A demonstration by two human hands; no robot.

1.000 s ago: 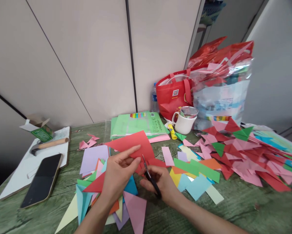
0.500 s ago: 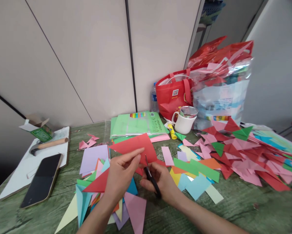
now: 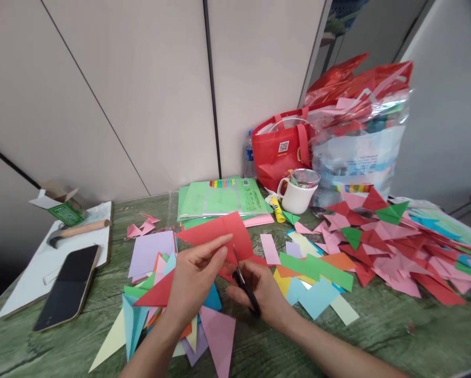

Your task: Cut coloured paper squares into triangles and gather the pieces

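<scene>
A sheet of red paper [image 3: 220,231] is pinched between the thumb and fingers of my left hand [image 3: 196,273]. My right hand [image 3: 257,289] grips black-handled scissors [image 3: 246,291], whose blades point away from me and lie against the red sheet near its lower edge. Part of the sheet is covered by my left fingers. Beneath and beside my left wrist lies a heap of folded colored paper, with a pink piece [image 3: 218,336] and a light blue piece [image 3: 132,320] showing. To the right of my right hand are cut strips, among them a green strip [image 3: 318,269].
On the left are a phone [image 3: 68,286], a hammer [image 3: 78,230] and a small green box [image 3: 64,207]. Green paper packs [image 3: 223,197] lie behind, beside a glue stick [image 3: 277,210] and a white mug [image 3: 296,197]. Red and pink folded pieces [image 3: 396,247] pile up at right before the bags.
Both hands hold nearly the same place, with the scissors still at the red sheet. The view has shifted slightly.
</scene>
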